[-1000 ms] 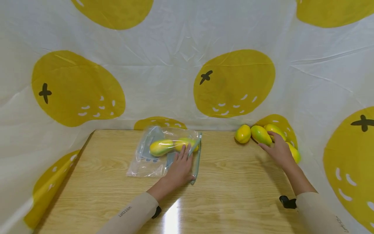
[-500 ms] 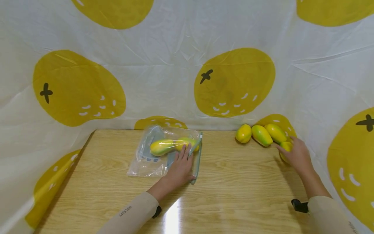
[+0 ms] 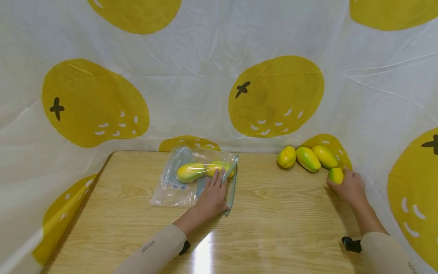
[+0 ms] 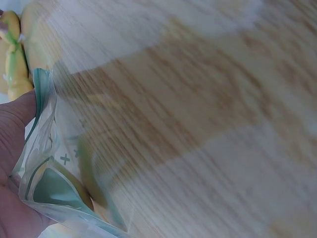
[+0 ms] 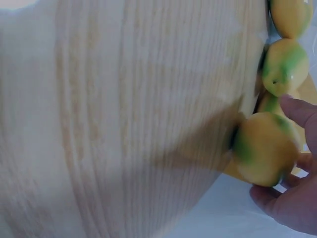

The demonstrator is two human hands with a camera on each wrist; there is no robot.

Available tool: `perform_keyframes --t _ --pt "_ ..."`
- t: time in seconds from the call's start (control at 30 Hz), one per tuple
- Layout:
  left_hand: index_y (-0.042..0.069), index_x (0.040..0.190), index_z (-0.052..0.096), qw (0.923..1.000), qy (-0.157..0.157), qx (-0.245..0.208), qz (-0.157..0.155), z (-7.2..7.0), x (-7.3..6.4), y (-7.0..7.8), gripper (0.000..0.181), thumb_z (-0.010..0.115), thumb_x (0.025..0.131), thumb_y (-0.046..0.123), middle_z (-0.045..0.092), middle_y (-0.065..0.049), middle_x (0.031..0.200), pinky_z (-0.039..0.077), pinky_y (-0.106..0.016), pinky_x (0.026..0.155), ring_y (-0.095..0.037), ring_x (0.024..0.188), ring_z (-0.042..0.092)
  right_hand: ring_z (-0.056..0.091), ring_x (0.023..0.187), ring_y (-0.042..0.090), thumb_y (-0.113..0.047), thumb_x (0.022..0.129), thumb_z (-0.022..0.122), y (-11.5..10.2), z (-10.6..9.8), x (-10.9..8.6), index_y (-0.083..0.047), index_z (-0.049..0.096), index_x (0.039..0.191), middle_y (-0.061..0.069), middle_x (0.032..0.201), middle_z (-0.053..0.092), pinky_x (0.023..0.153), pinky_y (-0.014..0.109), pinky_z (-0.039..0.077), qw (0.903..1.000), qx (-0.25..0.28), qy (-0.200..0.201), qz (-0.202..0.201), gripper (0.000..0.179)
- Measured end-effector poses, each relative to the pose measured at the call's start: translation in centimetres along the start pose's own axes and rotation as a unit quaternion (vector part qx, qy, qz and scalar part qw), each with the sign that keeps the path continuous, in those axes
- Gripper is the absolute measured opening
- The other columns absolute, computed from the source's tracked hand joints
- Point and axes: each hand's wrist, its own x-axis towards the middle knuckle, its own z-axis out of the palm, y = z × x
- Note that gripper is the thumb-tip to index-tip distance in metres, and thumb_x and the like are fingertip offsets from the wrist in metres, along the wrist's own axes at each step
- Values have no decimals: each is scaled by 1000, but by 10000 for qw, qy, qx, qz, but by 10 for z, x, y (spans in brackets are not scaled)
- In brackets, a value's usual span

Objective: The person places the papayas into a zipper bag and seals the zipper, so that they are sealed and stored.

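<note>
My left hand [image 3: 213, 194] rests with straight fingers on a clear plastic zip bag [image 3: 172, 194] lying on the table. Two yellow-green mangoes are inside it: one mango [image 3: 190, 173] to the left, the other mango [image 3: 213, 167] partly behind my fingertips. In the left wrist view the bag's mouth [image 4: 42, 99], edged in green, gapes beside my palm. At the far right, my right hand [image 3: 354, 186] holds a mango [image 3: 336, 176], thumb on one side and fingers around the other. The right wrist view shows this mango [image 5: 265, 148] slightly blurred; some fingers are hidden behind it.
Beyond the right hand, a mango [image 3: 325, 156], another mango [image 3: 308, 159] and a third mango [image 3: 286, 156] lie in a row along the wooden table's [image 3: 273, 213] back edge. A white cloth [image 3: 191, 95] printed with yellow fruit hangs behind and at both sides.
My right hand has moved right, from beside the row of mangoes to the rightmost one, and has turned that mango in its grasp. The left hand and the bag stay put.
</note>
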Motion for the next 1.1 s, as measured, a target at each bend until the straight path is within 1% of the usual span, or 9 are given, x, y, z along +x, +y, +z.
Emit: perform_keyframes --t 0.13,0.3,0.37,0.47,0.57,0.77,0.87,1.0,1.1 --pt "-3 155 39 10000 64 -43 12 1 -1 -1 108 87 77 54 4 -22 173 35 -64 118 -44 159 11 32 116 67 -27 94 72 1 10 -2 22 18 151 57 135 21 91 74 37 9996 258 -59 114 93" --pt "-3 155 39 10000 68 -51 -14 3 -2 -2 109 87 76 54 4 -22 173 35 -63 118 -44 159 11 34 115 65 -22 94 72 3 22 -5 12 9 157 56 135 20 89 75 40 9984 486 -164 248 96" --pt "-3 156 39 10000 62 -45 -14 3 -2 -2 109 87 77 54 3 -22 173 35 -63 118 -43 159 10 34 116 65 -22 94 72 3 25 -7 9 6 159 55 137 20 90 75 40 9980 532 -138 300 97" --pt "-3 156 39 9999 86 -62 -3 2 -2 -2 109 87 77 54 3 -22 173 35 -63 118 -43 159 10 33 118 65 -20 96 70 1 26 -11 9 4 159 54 138 19 91 76 38 9974 656 -29 314 95" --pt "-3 155 40 9999 116 -54 2 2 -2 -2 108 87 77 55 4 -22 173 36 -63 117 -44 159 11 31 120 65 -16 95 70 -2 25 -17 13 6 157 53 138 20 93 75 35 9968 743 158 243 94" --pt "-3 155 40 9998 151 -102 3 3 -2 -2 109 88 76 54 5 -23 172 36 -63 117 -44 159 12 31 123 64 -13 94 71 -10 19 -26 16 7 155 53 140 22 97 75 33 9942 962 437 188 94" --pt "-4 155 39 9998 128 -132 32 3 -1 -2 109 87 76 54 4 -23 172 36 -63 117 -44 159 11 33 121 63 -14 94 72 -14 15 -30 17 11 155 52 139 25 94 73 34 9926 1099 523 -2 92" --pt "-3 155 39 9999 106 -74 52 3 -1 -2 109 87 76 55 4 -23 172 36 -63 117 -44 159 11 38 119 60 -11 91 76 -24 13 -32 18 21 151 49 137 33 89 71 36 9894 1192 600 -578 87" --pt "-3 155 39 9999 101 -56 43 2 -1 -2 109 87 76 55 4 -22 173 36 -63 117 -44 159 11 40 120 59 -7 88 79 -33 15 -32 17 25 150 47 137 36 89 71 36 9854 1252 612 -977 86"
